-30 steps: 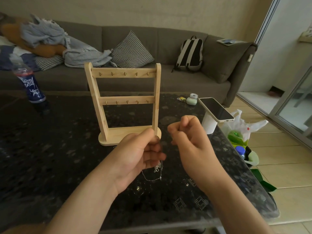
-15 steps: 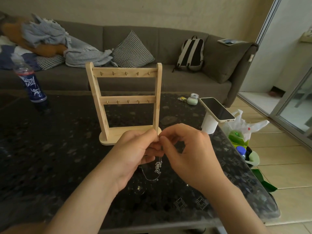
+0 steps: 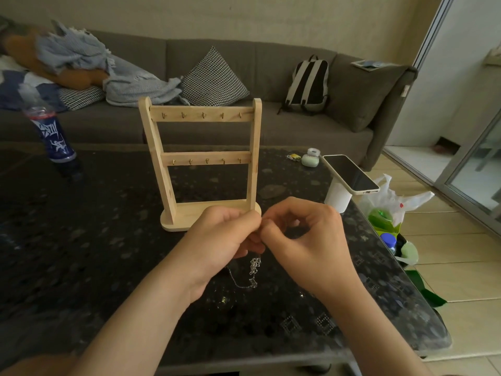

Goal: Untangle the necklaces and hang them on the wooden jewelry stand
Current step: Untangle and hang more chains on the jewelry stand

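I have both hands up over the near middle of the table, just in front of the stand, which sits upright toward the centre with its two rows of hooks bare. My left hand is curled and pinches the top of the necklaces. My right hand meets it fingertip to fingertip, thumb and forefinger nipping the same spot, though the pinch itself is hidden behind my knuckles. Below them the necklaces hang in a small silver clump, with one thin loop sagging leftward under my left wrist. I cannot tell how many chains are in it, or whether the loop touches the top. I judge I am at the teasing-apart step, with nothing hung yet. The main risk from here is drawing my hands apart too hard: chain this fine would cinch the knot tighter or snap a link. If either pinch slips, the lot drops onto the dark speckled top, where thin silver would be hard to find. A wide swing of my right arm could also knock the phone propped near the right edge, and a forward lunge could tip the light stand.
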